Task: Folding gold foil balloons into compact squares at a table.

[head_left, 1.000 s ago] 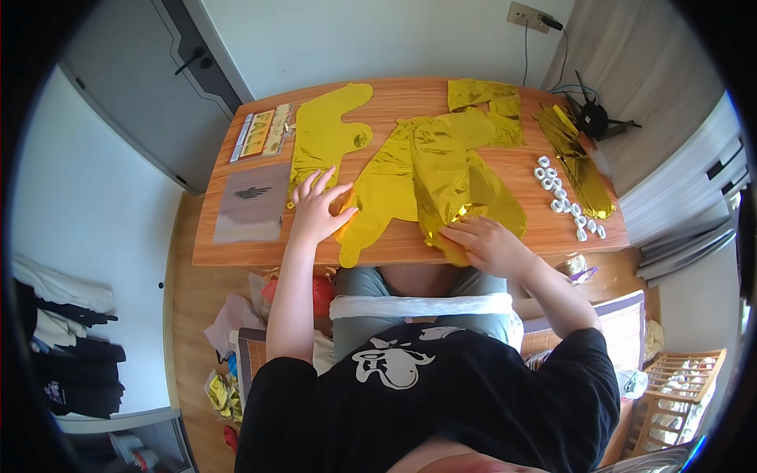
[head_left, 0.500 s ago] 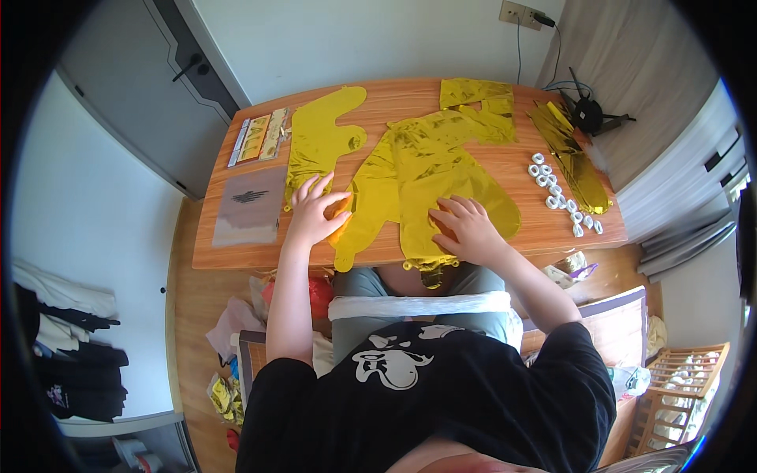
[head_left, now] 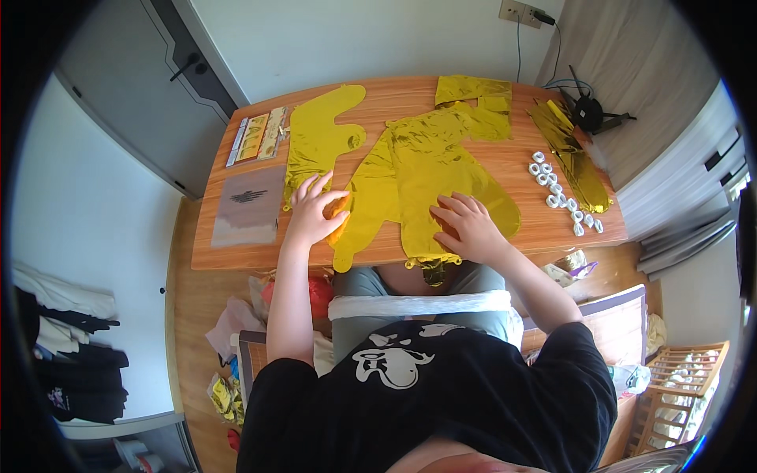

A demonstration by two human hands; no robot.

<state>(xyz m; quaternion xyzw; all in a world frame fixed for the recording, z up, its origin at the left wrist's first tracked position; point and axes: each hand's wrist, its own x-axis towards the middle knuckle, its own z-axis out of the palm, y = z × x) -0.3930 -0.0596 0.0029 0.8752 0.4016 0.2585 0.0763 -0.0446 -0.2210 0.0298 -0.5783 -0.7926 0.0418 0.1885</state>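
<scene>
Flat gold foil balloons lie overlapped on the table in front of me. The large middle foil balloon (head_left: 430, 169) reaches the near edge, where its tabbed end hangs over slightly. My right hand (head_left: 469, 225) rests on its near right part, fingers spread. My left hand (head_left: 315, 209) lies with fingers apart between the lower end of the left foil balloon (head_left: 319, 130) and the left edge of the middle foil. Orange patches beside both palms look like reflections in the foil. Neither hand plainly holds anything.
White ribbon rolls (head_left: 552, 189) and a folded gold foil strip (head_left: 583, 169) lie right, by a black router (head_left: 587, 114). Left are a printed packet (head_left: 256, 138) and a translucent bag (head_left: 248, 209). A wooden rack (head_left: 686, 386) stands lower right; a red bag (head_left: 303, 296) is under the table.
The middle foil balloon has turned very slightly: its far end sits a little further left and its near tab a little further right. Both hands stay nearly in place.
</scene>
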